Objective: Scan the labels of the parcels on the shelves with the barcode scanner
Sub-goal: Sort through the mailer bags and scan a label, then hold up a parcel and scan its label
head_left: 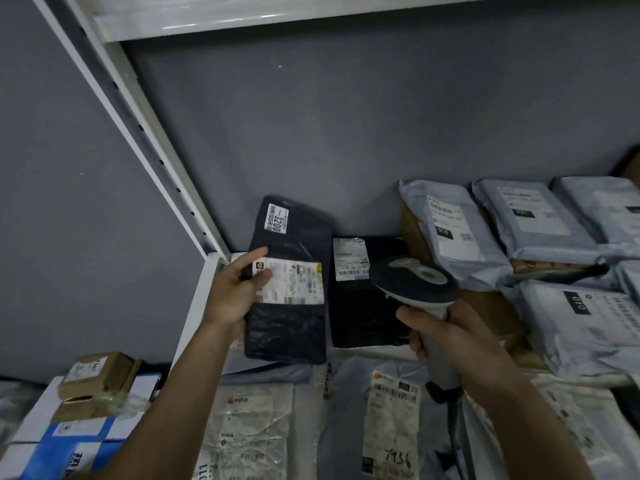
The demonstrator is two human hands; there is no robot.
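My left hand [233,292] pinches the black parcel [289,299] at its label [294,280], tilting it up; my right hand [446,337] grips the barcode scanner [414,280] beside it. Grey parcels [453,230] lie right.

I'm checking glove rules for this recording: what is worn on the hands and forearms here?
Nothing: the left hand and right hand are bare, with no gloves, rings or watch visible. Both forearms are bare too; no sleeve reaches into view.

Left hand [235,292] grips parcel [291,292] — scanner [415,282] beside.
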